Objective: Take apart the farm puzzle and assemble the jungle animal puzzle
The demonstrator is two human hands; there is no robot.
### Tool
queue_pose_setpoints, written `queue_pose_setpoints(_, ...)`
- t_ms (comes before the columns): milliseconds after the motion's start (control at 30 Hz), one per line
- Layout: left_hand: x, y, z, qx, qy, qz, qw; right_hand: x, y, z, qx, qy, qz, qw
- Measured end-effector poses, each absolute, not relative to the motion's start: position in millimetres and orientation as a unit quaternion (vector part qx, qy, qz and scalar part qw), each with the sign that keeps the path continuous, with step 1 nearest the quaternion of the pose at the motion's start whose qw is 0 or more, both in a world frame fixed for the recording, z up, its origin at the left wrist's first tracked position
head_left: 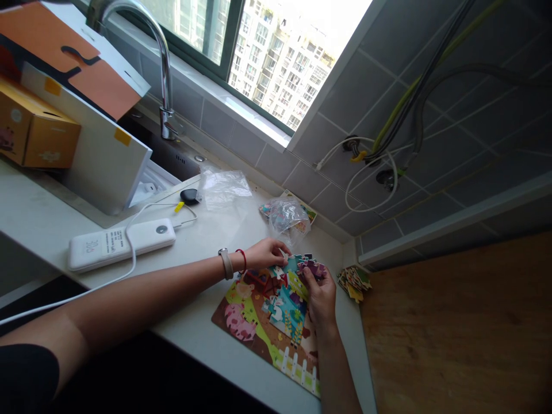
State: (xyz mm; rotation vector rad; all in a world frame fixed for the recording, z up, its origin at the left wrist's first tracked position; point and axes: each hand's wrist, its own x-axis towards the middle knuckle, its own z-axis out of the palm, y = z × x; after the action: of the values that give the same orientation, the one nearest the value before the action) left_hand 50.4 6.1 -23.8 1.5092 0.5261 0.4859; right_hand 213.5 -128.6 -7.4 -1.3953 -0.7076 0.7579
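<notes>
Right hand [319,293] tight around purple pieces [315,268], left hand [265,253] seemingly around white piece [283,252].

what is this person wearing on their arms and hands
No gloves on either hand, and no rings that I can make out. The left hand has a beige band and a thin red cord at its wrist, and a dark short sleeve covers the upper arm. The right hand has nothing at its wrist, and that forearm is uncovered as far as the picture shows.

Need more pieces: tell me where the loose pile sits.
Head view: the loose pile lies at the right end of the counter, right of the right hand and the puzzle.
</notes>
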Motion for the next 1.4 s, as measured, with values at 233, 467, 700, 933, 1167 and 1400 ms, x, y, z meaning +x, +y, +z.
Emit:
queue_pose_setpoints(233, 52.0, 9.6, -26.1, 0.635, 0.239, 0.255, 0.689, 229.0, -127.2, -9.6, -0.578, -0.218, 0.370, 0.694)
queue_pose_setpoints(467, 56.5, 7.0, -33.4, 0.600, 0.264, 0.290, 0.698, 217.0, -130.8, -11.8, -0.584, -0.313, 0.402, 0.633)
queue_pose_setpoints(700, 54.4, -3.4, -28.1, 0.593, 0.205, 0.226, 0.745, 211.3, -130.0, -15.2, -0.601, -0.362, 0.349, 0.622)
queue_pose_setpoints(933, 52.6, -9.0, -30.5, 0.644, 0.183, 0.265, 0.694, 215.1, -127.3, -13.2, -0.576, -0.320, 0.395, 0.640)
queue_pose_setpoints(1167, 48.9, -9.1, -31.1, 0.714, 0.227, 0.292, 0.594, 216.2, -126.5, -6.7, -0.527, -0.262, 0.435, 0.681)
queue_pose_setpoints(1400, 48.9, -8.2, -26.4, 0.603, 0.249, 0.284, 0.702, 211.0, -127.9, -7.5, -0.551, -0.296, 0.441, 0.644)
